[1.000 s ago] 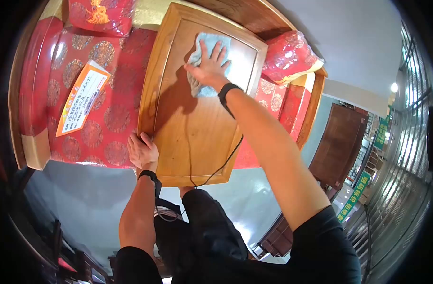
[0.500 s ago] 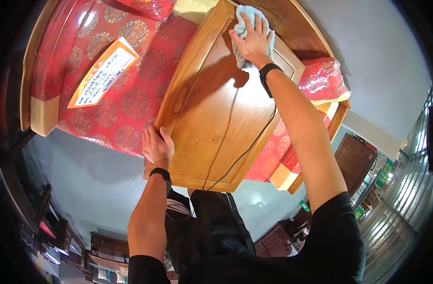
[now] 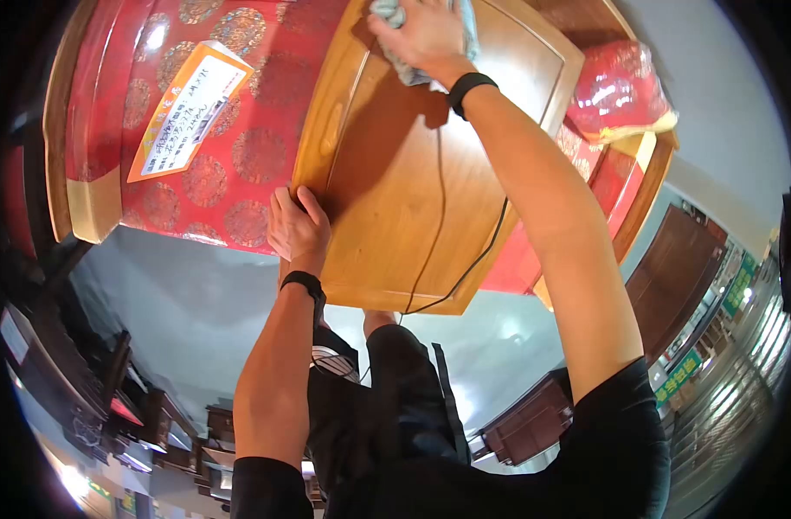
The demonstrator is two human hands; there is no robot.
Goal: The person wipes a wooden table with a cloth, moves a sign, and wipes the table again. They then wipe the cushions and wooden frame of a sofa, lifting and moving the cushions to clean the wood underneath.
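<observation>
A wooden panel (image 3: 395, 208) with a raised frame lies tilted across red patterned cushions (image 3: 266, 112). My right hand (image 3: 426, 36) presses a light blue-grey cloth (image 3: 469, 35) onto the panel's upper part, its fingers partly cut off by the top of the view. My left hand (image 3: 299, 227) grips the panel's left edge near its lower corner, thumb on top. A thin black cable (image 3: 465, 275) runs from near my right wrist down over the panel.
An orange and white label (image 3: 188, 112) lies on the cushion at left. A red wrapped pillow (image 3: 619, 91) sits at right beside a wooden armrest (image 3: 645, 199). Grey floor (image 3: 188, 303) and dark wooden furniture (image 3: 525, 415) show lower down.
My right hand and the cloth have moved left and up in the view, towards the panel's left edge. The view has shifted; my left hand still holds the edge.
</observation>
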